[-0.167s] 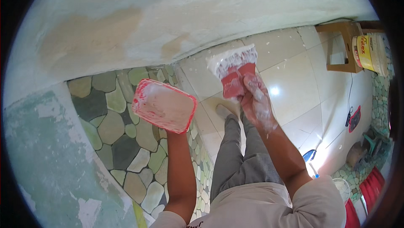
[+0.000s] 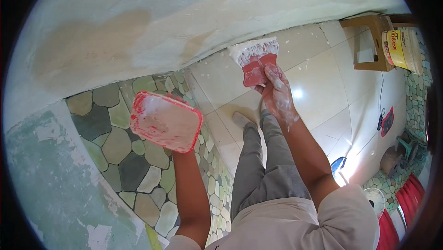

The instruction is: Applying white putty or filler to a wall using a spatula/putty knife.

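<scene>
Head view: the wide red tool (image 2: 254,72) is up in the right hand (image 2: 278,94), white goop all along its far edge. Can't tell if that's bristles or a blade. Looks light to me, handle probably stiff and a bit slick with that smeared hand, so I'd pinch it low on the clean-ish red part. Right hand's closed on the near end, thumb on top. Tool sits right of and a little farther than the red-rimmed tray (image 2: 197,134), which probably has more heft and could tip. Left hand's hidden under the tray, so no clue how its fingers sit. Farther out: pale wall (image 2: 221,5), stone-pattern floor (image 2: 120,146) left, yellow-labelled bucket (image 2: 400,49) far right.
</scene>
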